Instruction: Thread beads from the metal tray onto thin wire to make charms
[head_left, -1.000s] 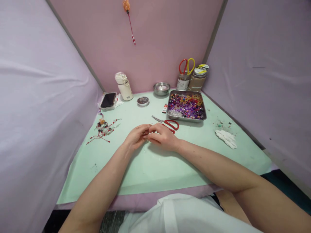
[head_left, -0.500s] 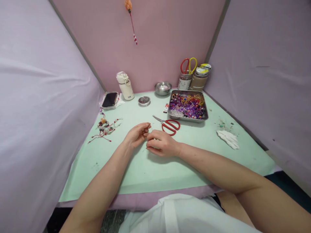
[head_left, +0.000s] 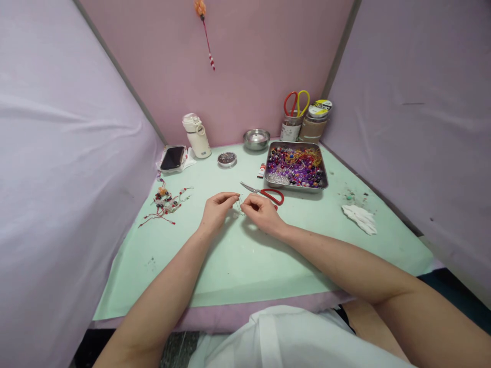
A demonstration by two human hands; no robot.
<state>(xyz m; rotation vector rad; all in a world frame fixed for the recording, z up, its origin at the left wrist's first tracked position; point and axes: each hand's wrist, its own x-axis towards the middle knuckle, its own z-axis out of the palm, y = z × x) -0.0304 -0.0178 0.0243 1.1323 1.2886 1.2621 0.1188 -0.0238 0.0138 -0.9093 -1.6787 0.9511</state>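
Note:
My left hand point(head_left: 219, 208) pinches one part of a thin cord point(head_left: 241, 205) between thumb and fingertips, over the middle of the table. Close beside it, my right hand point(head_left: 262, 211) is closed in a pinch on the same thin strand, which bends in a small loop between the two hands. Just behind my right hand lie red-handled scissors point(head_left: 273, 194), their blades pointing left and one handle partly covered by the hand. Whether a bead sits on the strand is too small to tell.
Back right stands a metal tray point(head_left: 295, 188) of beads. Behind it are a jar point(head_left: 290, 132) holding scissors and a brown jar point(head_left: 312, 130). A steel bowl point(head_left: 257, 145), small round dish point(head_left: 227, 160), bottle point(head_left: 198, 139), phone point(head_left: 172, 158), beaded strings point(head_left: 166, 202) and white cloth point(head_left: 359, 219) surround the hands.
My right hand has risen and moved slightly right, now covering part of the scissors' handle. The fingers of both hands have drawn into pinches, and the thin cord shows between them.

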